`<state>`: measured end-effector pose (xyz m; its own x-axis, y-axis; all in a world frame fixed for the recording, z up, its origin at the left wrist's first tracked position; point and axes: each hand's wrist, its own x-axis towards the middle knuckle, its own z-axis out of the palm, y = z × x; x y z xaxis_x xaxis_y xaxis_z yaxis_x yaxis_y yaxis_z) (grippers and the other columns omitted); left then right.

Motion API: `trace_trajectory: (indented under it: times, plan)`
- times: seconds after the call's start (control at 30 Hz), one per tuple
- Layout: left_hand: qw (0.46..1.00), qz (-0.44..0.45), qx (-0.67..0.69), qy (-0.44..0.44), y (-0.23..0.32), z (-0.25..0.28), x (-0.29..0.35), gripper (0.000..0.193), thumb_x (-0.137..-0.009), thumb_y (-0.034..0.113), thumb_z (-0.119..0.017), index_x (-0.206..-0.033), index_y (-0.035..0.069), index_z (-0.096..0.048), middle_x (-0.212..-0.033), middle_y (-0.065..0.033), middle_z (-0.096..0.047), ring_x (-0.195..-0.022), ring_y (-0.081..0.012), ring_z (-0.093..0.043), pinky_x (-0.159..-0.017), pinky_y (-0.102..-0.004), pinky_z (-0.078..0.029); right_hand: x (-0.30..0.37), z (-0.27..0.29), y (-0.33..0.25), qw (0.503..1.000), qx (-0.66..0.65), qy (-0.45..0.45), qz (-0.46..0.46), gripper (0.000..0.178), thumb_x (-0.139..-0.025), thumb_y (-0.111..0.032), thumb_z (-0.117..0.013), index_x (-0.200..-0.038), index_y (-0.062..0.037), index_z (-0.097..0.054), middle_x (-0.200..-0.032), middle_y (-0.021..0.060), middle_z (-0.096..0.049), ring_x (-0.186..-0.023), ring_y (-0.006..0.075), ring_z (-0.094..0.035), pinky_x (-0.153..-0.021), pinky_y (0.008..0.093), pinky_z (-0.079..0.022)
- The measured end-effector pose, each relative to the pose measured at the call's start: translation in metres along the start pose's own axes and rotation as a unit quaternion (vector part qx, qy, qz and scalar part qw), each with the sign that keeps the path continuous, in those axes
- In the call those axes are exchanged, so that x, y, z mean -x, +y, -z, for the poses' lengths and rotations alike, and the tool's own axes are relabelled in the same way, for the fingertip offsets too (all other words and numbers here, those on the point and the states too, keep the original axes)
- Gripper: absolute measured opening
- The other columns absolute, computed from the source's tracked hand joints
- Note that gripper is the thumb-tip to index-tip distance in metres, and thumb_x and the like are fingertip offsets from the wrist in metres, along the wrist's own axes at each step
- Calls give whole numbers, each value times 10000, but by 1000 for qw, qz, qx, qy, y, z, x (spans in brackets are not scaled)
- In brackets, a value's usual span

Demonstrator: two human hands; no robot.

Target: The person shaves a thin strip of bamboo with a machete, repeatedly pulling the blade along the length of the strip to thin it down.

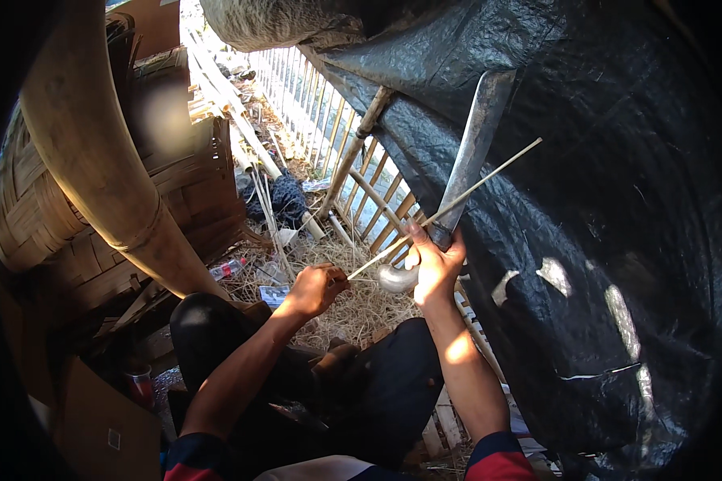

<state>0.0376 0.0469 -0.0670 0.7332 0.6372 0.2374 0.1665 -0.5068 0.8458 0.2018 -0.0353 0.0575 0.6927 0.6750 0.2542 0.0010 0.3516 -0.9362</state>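
Left-hand fingers [336, 276] pinch a thin, straight, pale wood-coloured strip [489, 177]; right-hand fingers [458, 245] clamp a long, curve-handled grey metal knife [475, 144].

Passage is blocked by pole [96, 140] at left, tarp [610, 232] at right; open room over straw [361, 311] is crossed by stick [469, 191].

head | left of 2 fisheyes | faces down | near left hand [316, 290], right hand [436, 266]

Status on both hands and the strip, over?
Left hand pinching strip at lower end. Right hand gripping knife, strip crossing it. Black sheet behind knife.
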Motion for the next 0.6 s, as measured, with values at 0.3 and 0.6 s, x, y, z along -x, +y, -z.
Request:
trace_trajectory:
  times: [0.3, 0.6]
  plan:
    - [992, 38, -105, 50, -63, -18, 5, 154, -793, 162, -681, -836, 26, -624, -850, -167, -615, -805, -383, -606, -697, -444, -494, -5, 8, 0, 999, -36, 16, -3, 353, -806, -56, -742, -1056, -39, -493, -785, 65, -614, -506, 125, -533, -398, 249, -404]
    - [988, 52, -121, 85, -114, -19, 11, 115, -748, 81, -698, -769, 21, -602, -819, -168, -606, -785, -373, -615, -680, -440, -493, -1, 9, -4, 999, -26, 26, -9, 301, -830, -80, -721, -1010, -38, -484, -790, 115, -627, -558, 154, -594, -413, 254, -432]
